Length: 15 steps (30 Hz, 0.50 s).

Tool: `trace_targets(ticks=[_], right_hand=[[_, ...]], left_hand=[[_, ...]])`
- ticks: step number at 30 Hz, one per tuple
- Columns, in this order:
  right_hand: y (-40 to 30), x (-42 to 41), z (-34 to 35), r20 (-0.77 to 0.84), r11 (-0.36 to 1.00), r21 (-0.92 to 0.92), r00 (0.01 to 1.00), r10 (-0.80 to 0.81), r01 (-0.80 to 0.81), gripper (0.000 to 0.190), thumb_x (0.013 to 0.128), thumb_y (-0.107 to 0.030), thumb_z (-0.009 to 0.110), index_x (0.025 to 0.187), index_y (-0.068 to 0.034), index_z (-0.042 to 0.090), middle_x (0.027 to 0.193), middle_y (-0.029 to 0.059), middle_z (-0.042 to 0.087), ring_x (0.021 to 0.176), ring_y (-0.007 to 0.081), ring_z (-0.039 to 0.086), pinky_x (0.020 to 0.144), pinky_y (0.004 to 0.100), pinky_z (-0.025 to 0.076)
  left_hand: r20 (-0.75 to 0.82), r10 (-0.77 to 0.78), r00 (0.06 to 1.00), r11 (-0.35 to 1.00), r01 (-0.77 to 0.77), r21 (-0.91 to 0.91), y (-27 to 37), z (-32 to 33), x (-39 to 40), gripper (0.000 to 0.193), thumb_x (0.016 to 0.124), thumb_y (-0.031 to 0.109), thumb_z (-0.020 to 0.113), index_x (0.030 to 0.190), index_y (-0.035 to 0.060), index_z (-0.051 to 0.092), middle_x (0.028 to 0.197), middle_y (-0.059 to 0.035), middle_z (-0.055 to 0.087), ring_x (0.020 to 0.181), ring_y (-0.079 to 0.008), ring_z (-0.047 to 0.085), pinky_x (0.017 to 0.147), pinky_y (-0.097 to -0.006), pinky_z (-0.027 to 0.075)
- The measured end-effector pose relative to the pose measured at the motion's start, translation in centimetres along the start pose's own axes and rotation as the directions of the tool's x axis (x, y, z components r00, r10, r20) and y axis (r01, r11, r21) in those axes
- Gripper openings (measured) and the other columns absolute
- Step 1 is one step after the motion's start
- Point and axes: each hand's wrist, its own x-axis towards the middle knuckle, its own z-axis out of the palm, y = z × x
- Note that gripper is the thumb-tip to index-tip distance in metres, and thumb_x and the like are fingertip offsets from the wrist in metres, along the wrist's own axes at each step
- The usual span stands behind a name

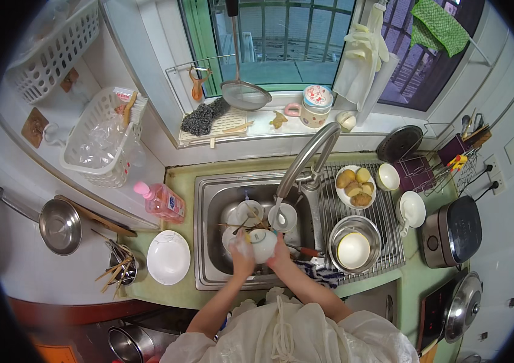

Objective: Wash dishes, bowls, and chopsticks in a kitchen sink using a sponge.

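Over the steel sink my two hands hold a white bowl between them, its base with a printed mark turned up toward me. My left hand grips the left side, with white suds on it. A bit of yellow shows by its fingers, too small to name. My right hand holds the right rim, where something teal peeks out. Behind the bowl, more white bowls lie in the basin with chopsticks among them. The faucet arches over another bowl. A utensil's brown handle rests toward the sink's right edge.
Left of the sink stand a pink soap bottle and a white plate. On the right, a drying rack bears a plate of potatoes and a steel bowl with a white bowl inside. A rice cooker stands farther right.
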Motion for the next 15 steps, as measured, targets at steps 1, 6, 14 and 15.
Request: trace_targets(ticks=[1,6,14,15], right_hand=[[0.0,0.0,0.2,-0.002,1.000,0.001,1.000,0.004,-0.004,0.048,0.089,-0.045,0.032,0.112,-0.004,0.047,0.110,0.0118,0.054,0.100,0.0287,0.053,0.087,0.0421,0.042],[0.9,-1.7,2.3,-0.087,0.927,-0.308,0.963,-0.254,0.217,0.043,0.091,-0.038,0.034,0.107,-0.001,0.049,0.102,0.0119,0.056,0.093,0.0219,0.054,0.083,0.0360,0.043],[0.9,-1.9,-1.6,0.056,0.693,-0.629,0.910,-0.411,0.352,0.035,0.090,-0.030,0.042,0.103,0.001,0.052,0.096,0.0105,0.057,0.091,0.0185,0.053,0.079,0.0307,0.041],[0.4,-2.8,-0.9,-0.006,0.823,-0.520,0.962,-0.272,0.229,0.037,0.089,-0.032,0.043,0.104,0.001,0.052,0.097,0.0104,0.057,0.091,0.0200,0.053,0.080,0.0325,0.042]], left_hand=[[0.044,-0.094,0.995,0.995,0.095,-0.016,2.9,-1.4,-0.2,0.044,0.078,0.020,0.048,0.117,-0.0007,0.044,0.116,-0.0199,0.048,0.093,-0.0336,0.049,0.079,-0.0433,0.037],[0.317,0.026,0.948,0.995,-0.056,0.087,4.2,-4.9,3.0,0.051,0.074,0.020,0.050,0.120,-0.0019,0.043,0.122,-0.0181,0.044,0.097,-0.0368,0.046,0.081,-0.0420,0.037],[0.932,-0.200,0.301,0.886,0.462,0.041,1.7,-4.4,11.9,0.038,0.085,0.031,0.044,0.106,0.0004,0.053,0.094,-0.0136,0.061,0.084,-0.0268,0.060,0.075,-0.0395,0.047],[0.929,-0.207,0.306,0.886,0.461,0.046,-0.5,-3.3,10.3,0.038,0.085,0.031,0.044,0.106,0.0004,0.053,0.094,-0.0136,0.061,0.084,-0.0268,0.060,0.075,-0.0395,0.047]])
